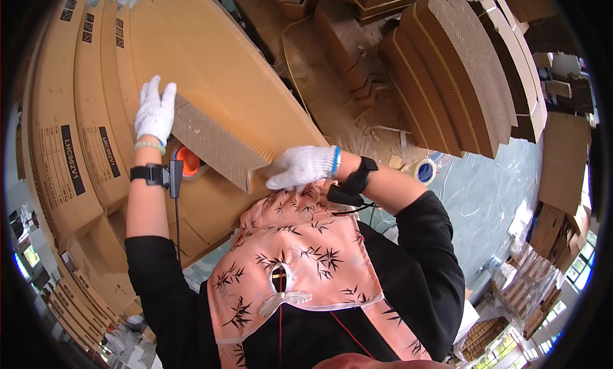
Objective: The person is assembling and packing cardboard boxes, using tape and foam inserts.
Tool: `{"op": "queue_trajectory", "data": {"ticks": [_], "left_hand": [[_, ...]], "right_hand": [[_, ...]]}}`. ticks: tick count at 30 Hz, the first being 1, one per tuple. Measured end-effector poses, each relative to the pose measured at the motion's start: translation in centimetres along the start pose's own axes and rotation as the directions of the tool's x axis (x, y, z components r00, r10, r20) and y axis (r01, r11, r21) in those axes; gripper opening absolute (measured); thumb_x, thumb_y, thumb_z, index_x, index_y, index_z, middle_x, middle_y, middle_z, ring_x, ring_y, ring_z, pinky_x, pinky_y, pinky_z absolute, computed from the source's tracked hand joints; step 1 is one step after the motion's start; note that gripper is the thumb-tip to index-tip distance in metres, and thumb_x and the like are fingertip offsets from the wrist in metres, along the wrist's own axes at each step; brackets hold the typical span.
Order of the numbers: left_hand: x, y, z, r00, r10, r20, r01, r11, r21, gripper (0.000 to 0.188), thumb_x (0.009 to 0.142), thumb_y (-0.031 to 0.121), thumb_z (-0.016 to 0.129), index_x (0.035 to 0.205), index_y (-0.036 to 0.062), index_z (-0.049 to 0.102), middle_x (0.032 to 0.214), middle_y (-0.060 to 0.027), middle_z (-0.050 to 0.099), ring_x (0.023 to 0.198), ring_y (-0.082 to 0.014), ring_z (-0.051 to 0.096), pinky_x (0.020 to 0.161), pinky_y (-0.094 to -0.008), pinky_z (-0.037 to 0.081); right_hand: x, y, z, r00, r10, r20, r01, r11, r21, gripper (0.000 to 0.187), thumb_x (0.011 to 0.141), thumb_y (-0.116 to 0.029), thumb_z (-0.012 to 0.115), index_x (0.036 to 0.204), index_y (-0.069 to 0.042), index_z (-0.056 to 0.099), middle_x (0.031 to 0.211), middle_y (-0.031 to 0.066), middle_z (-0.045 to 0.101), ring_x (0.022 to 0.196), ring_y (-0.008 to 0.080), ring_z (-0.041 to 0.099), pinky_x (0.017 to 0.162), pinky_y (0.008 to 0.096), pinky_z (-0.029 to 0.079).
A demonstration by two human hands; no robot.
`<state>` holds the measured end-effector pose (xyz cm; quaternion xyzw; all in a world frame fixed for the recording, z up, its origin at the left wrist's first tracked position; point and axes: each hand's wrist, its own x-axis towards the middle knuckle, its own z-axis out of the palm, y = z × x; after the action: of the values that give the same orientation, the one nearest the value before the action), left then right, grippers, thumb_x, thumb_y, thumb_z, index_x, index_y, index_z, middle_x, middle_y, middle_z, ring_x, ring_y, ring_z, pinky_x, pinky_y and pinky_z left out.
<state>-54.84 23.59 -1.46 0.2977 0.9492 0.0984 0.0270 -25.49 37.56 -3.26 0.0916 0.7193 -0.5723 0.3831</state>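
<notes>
A stack of nested, V-shaped cardboard edge strips (pixel 220 141) lies slantwise on a large brown cardboard surface (pixel 211 56). At its far left end my left hand (pixel 155 110), in a white knitted glove, lies with fingers stretched out and apart. My right hand (pixel 301 168), gloved too, is beside the near right end of the stack, its fingers loosely bent and pointing left. Nothing shows in its grip; whether it touches the strips is hard to tell. An orange ring-shaped thing (pixel 187 161), probably a tape roll, sits just left of the stack, near my left wrist.
Printed flat cartons (pixel 86 158) stand in layers at the left. Tall bundles of cardboard strips (pixel 447 75) stand at the far right. A tape roll (pixel 424 171) rests on the grey-green floor (pixel 466 203), which has scattered strings. Wrapped stacks (pixel 527 279) stand at the lower right.
</notes>
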Motion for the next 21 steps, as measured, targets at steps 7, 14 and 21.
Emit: {"op": "queue_trajectory", "data": {"ticks": [7, 14, 21], "left_hand": [[-7.3, 6.9, -8.0, 0.872, 0.457, -0.175, -0.480, 0.868, -0.124, 0.038, 0.090, 0.016, 0.054, 0.124, -0.0006, 0.054, 0.133, -0.0200, 0.051, 0.122, -0.0345, 0.049, 0.104, -0.0388, 0.037], [-12.2, 6.9, -8.3, 0.862, 0.508, -0.011, -0.502, 0.849, -0.163, 0.033, 0.086, 0.011, 0.059, 0.116, -0.0023, 0.059, 0.120, -0.0202, 0.060, 0.112, -0.0347, 0.057, 0.099, -0.0398, 0.043], [-13.5, 15.1, -15.3, 0.844, 0.491, 0.217, -0.335, 0.797, -0.502, 0.035, 0.074, 0.000, 0.054, 0.108, -0.0017, 0.063, 0.116, -0.0168, 0.063, 0.109, -0.0300, 0.060, 0.095, -0.0376, 0.045]], "right_hand": [[-7.0, 9.1, -4.1, 0.992, 0.026, -0.120, 0.024, 0.920, 0.392, 0.035, 0.090, -0.033, 0.062, 0.101, -0.001, 0.068, 0.077, 0.0046, 0.068, 0.066, 0.0117, 0.063, 0.062, 0.0250, 0.052], [-2.1, 14.2, -5.3, 0.798, 0.269, -0.540, -0.114, 0.946, 0.304, 0.040, 0.086, -0.040, 0.054, 0.092, -0.003, 0.067, 0.080, 0.0156, 0.067, 0.070, 0.0248, 0.066, 0.065, 0.0363, 0.052], [-4.9, 16.4, -6.9, 0.716, 0.113, -0.689, -0.163, 0.987, -0.007, 0.042, 0.085, -0.041, 0.049, 0.094, -0.005, 0.066, 0.097, 0.0200, 0.064, 0.092, 0.0395, 0.060, 0.080, 0.0471, 0.048]]}}
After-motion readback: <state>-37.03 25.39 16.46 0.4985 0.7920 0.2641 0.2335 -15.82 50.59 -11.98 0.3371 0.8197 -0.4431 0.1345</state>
